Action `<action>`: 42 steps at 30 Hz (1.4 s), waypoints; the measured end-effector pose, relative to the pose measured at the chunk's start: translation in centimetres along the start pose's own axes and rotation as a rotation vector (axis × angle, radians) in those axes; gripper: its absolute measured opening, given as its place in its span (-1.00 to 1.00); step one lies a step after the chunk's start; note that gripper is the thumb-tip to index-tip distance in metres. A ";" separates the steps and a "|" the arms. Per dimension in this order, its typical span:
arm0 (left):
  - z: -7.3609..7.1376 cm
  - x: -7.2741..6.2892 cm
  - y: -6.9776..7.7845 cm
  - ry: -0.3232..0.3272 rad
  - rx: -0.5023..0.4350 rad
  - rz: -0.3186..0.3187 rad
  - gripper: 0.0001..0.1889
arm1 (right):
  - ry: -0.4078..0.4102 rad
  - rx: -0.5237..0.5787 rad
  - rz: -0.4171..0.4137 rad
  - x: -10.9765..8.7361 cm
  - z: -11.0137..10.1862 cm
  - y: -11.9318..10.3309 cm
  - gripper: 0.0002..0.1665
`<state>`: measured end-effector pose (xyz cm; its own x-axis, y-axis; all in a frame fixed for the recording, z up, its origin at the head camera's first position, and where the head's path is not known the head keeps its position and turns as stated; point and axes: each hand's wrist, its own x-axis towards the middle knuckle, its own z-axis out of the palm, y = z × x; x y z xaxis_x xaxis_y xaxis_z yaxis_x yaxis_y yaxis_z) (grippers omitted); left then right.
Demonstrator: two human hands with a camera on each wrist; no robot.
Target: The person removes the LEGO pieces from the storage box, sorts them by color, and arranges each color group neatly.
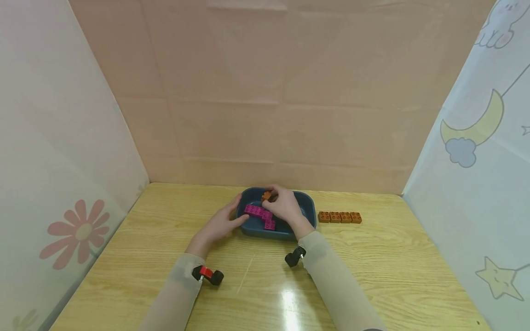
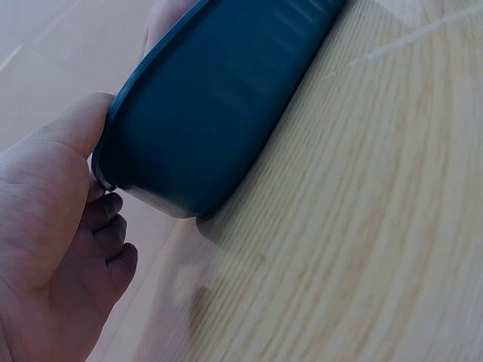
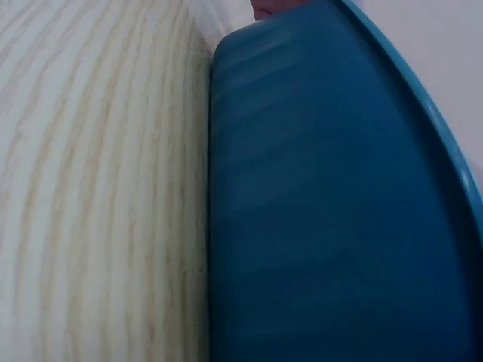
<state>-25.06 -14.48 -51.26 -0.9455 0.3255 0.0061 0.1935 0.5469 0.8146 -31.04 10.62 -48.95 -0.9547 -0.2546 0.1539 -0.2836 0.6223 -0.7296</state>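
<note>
- Head view: nearest you, the desk (image 1: 232, 303) runs under both sleeves (image 1: 171, 294).
- Blue tray (image 1: 265, 236) sits on it, both hands at work there.
- Left hand (image 1: 219, 225) is on the tray's left end: thumb hooked over the rim, other fingers outside, the lower ones loosely bent in the left wrist view. Reads as a steadying hold.
- Row of four orange blocks (image 1: 340, 217) lies on the desk just right of the tray, end to end.
- Magenta blocks (image 1: 261, 213) lie inside the tray in a stepped run; can't tell if they're joined.
- Right hand (image 1: 285, 204) reaches in over the tray, fingers closed to a pinch on one orange block (image 1: 266, 196), far side of the magenta. Can't tell if it touches the floor.
- Step, my read: placing or picking that block. Next move calls for keeping the rim steady and clearing the magenta.
- Behind: papered back wall (image 1: 265, 128).
</note>
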 end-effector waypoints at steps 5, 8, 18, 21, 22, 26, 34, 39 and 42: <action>0.0 0.0 -0.1 -0.001 -0.005 0.011 -0.06 | -0.023 0.041 0.011 0.0 -0.5 0.1 -0.55; -0.1 -0.1 0.0 -0.001 -0.012 0.012 -0.06 | -0.031 0.077 0.023 0.0 -1.1 0.2 -0.60; 0.0 0.0 -0.1 -0.002 -0.024 0.017 -0.05 | -0.118 0.092 -0.011 -0.7 -3.7 1.4 -0.58; 0.0 0.0 -0.1 0.001 -0.017 0.018 -0.05 | -0.129 0.102 -0.034 -1.0 -4.4 1.8 -0.54; 0.0 0.0 -0.1 0.001 -0.017 0.016 -0.05 | -0.132 0.106 -0.038 -1.2 -4.6 1.9 -0.52; 0.0 -0.1 -0.1 0.002 -0.018 0.010 -0.05 | -0.151 0.134 -0.036 -1.6 -5.6 2.5 -0.44; 0.1 0.0 -0.2 0.002 -0.008 0.005 -0.04 | -0.112 0.268 -0.012 -4.0 -9.1 4.0 -0.45; 0.1 -0.2 -0.3 -0.003 -0.023 -0.007 -0.05 | -0.002 0.357 -0.006 -6.8 -11.6 5.8 -0.40; 0.0 -0.5 -0.4 -0.008 -0.050 -0.016 -0.05 | 0.055 0.379 0.001 -8.2 -13.1 7.4 -0.37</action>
<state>-24.64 -14.84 -51.58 -0.9464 0.3228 -0.0117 0.1646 0.5132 0.8423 -26.48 27.03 -46.87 -0.9612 -0.2081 0.1812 -0.2394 0.3019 -0.9228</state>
